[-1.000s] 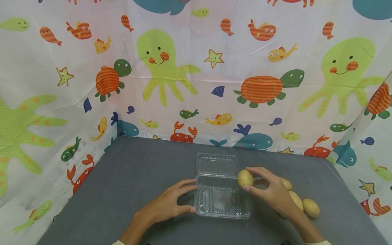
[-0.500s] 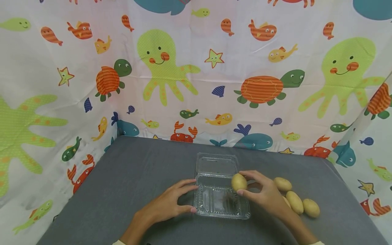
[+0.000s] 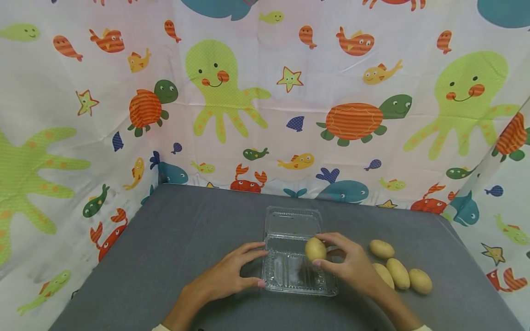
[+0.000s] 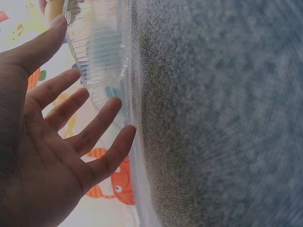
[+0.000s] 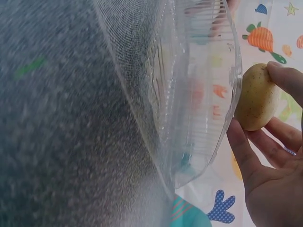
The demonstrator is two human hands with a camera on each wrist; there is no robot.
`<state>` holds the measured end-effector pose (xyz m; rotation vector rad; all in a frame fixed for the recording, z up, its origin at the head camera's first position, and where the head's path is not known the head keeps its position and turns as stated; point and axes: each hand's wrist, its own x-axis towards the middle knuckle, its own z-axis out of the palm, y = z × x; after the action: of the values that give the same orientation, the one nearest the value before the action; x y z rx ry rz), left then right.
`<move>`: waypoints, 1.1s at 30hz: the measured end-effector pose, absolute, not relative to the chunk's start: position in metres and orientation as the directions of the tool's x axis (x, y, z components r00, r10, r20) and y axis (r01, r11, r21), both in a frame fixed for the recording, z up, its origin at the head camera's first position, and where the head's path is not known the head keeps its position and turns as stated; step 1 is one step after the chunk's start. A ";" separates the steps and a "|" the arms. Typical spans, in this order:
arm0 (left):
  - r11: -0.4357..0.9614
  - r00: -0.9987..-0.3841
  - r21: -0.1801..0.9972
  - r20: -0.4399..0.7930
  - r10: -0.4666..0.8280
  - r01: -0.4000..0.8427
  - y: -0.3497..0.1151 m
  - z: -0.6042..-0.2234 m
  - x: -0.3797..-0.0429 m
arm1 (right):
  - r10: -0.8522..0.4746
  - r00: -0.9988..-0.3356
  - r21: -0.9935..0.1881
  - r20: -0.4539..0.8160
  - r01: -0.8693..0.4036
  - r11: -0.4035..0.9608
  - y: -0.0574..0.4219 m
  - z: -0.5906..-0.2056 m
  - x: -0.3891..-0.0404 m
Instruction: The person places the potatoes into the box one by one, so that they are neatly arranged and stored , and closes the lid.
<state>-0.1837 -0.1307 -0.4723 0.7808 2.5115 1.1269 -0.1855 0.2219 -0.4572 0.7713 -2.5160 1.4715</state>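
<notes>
A potato (image 3: 315,249) is pinched between the thumb and fingers of my right hand (image 3: 349,264), above the right part of a clear plastic clamshell box (image 3: 285,282). The right wrist view shows the potato (image 5: 258,97) just over the box's rim (image 5: 236,80). The box lies with its lid (image 3: 293,222) folded back, away from me. My left hand (image 3: 232,273) is at the box's left side, fingers spread and fairly straight, thumb and fingertips right at the rim. In the left wrist view its palm (image 4: 52,156) faces the box wall (image 4: 102,52).
Several loose potatoes (image 3: 398,273) lie on the grey table (image 3: 198,220) to the right, beside my right forearm. A white curtain (image 3: 265,92) printed with sea animals stands around the table's back and sides.
My right hand has carried the potato leftward and slightly lower, from the box's right edge to over its inside. The left hand and the box have stayed in place.
</notes>
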 end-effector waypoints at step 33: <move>0.540 -0.813 0.749 -0.003 0.582 0.383 -0.130 -0.473 -0.184 | -0.333 -0.872 -0.761 0.359 -0.480 0.437 0.189 -0.461 -0.180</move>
<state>-0.1837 -0.1302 -0.4733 0.8088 2.5276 1.1380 -0.1802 0.1892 -0.4607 0.7212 -2.5279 1.4165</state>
